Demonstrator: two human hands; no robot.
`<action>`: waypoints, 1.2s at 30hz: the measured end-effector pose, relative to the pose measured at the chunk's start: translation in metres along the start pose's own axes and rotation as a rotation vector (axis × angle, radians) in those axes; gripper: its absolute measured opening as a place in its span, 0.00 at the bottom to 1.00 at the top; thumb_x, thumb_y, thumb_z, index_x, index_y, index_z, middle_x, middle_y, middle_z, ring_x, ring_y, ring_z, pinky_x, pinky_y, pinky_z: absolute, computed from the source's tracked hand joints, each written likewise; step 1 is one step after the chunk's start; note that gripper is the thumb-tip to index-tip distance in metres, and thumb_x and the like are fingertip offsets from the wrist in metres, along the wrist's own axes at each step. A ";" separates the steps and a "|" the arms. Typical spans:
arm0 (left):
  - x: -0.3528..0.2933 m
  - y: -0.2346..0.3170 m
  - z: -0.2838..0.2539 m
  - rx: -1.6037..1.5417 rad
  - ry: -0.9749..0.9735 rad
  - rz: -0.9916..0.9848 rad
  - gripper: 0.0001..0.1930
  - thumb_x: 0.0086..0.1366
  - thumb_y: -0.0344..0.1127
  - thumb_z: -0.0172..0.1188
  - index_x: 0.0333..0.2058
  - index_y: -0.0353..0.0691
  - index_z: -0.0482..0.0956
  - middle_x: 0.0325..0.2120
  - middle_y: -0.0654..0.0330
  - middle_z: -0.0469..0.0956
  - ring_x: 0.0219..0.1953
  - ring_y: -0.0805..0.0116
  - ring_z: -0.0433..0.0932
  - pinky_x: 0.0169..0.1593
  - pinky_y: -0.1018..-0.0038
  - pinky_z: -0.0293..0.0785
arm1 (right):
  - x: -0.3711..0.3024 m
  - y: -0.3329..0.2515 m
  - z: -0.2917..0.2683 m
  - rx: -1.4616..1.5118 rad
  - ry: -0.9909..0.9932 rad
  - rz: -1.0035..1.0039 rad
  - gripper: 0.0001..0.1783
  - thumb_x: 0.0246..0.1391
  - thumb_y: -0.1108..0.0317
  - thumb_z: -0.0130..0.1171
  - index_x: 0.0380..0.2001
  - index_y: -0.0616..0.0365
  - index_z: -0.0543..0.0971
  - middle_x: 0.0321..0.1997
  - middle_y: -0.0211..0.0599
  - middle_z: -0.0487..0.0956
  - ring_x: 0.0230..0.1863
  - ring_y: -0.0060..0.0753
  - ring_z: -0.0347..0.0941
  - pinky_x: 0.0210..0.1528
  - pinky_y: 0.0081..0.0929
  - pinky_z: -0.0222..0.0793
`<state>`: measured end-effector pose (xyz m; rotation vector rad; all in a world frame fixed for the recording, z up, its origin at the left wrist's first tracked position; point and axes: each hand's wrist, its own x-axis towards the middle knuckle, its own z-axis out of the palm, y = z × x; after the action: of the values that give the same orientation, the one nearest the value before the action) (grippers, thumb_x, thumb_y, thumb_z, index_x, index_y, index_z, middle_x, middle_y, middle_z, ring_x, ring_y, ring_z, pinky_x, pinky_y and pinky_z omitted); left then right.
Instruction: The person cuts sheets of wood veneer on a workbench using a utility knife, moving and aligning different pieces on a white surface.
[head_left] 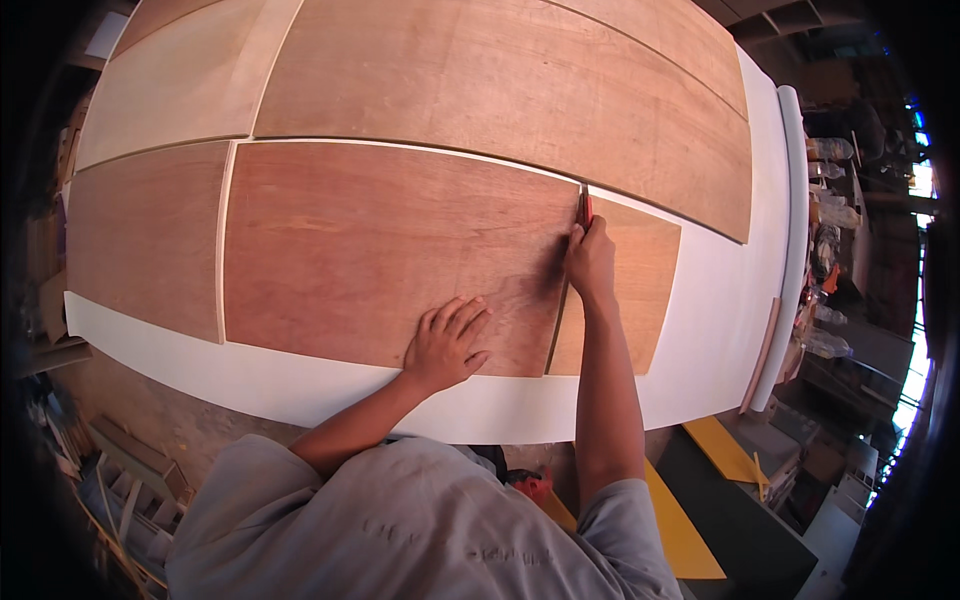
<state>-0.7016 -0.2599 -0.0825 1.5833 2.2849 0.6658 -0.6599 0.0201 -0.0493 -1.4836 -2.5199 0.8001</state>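
Note:
My left hand (448, 343) lies flat, fingers spread, on a reddish-brown plywood panel (370, 240) close to its near edge. In my right hand (590, 260) is a red-handled utility knife (585, 205). Its tip points away from me, at the far right corner of that panel, where a narrow gap parts it from a smaller, lighter plywood piece (625, 280). My right forearm covers part of this smaller piece. Beneath the panels lies a large white sheet (725, 330), bare along its near and right sides.
Beyond the gap lies a larger plywood panel (520, 80); another panel (150, 230) lies at the left. The sheet's right end is rolled up (788, 230). Several clear plastic bottles (838, 215) stand past the roll. Yellow boards (725, 450) and a dark board (735, 510) are at the lower right.

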 end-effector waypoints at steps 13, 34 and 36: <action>0.002 0.001 0.007 0.093 0.036 0.001 0.37 0.57 0.62 0.62 0.64 0.61 0.68 0.64 0.63 0.63 0.65 0.60 0.61 0.60 0.57 0.60 | 0.016 0.002 -0.011 -0.109 -0.187 -0.004 0.18 0.64 0.63 0.44 0.43 0.73 0.65 0.36 0.79 0.76 0.43 0.80 0.73 0.47 0.61 0.68; -0.002 0.009 0.008 0.115 0.101 -0.001 0.39 0.53 0.61 0.67 0.63 0.60 0.70 0.62 0.64 0.66 0.65 0.62 0.59 0.60 0.59 0.59 | -0.153 0.043 -0.022 -0.041 -0.325 0.089 0.12 0.62 0.69 0.46 0.39 0.70 0.61 0.31 0.79 0.75 0.37 0.81 0.72 0.39 0.63 0.68; -0.005 0.008 0.010 0.125 0.100 -0.001 0.39 0.54 0.63 0.65 0.64 0.61 0.69 0.63 0.65 0.65 0.66 0.63 0.58 0.60 0.58 0.59 | -0.178 0.051 -0.020 -0.032 -0.301 0.060 0.12 0.62 0.69 0.47 0.39 0.69 0.61 0.30 0.78 0.75 0.36 0.81 0.72 0.38 0.63 0.67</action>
<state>-0.6885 -0.2596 -0.0870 1.6383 2.4427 0.6268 -0.5213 -0.1021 -0.0274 -1.5604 -2.7205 1.0710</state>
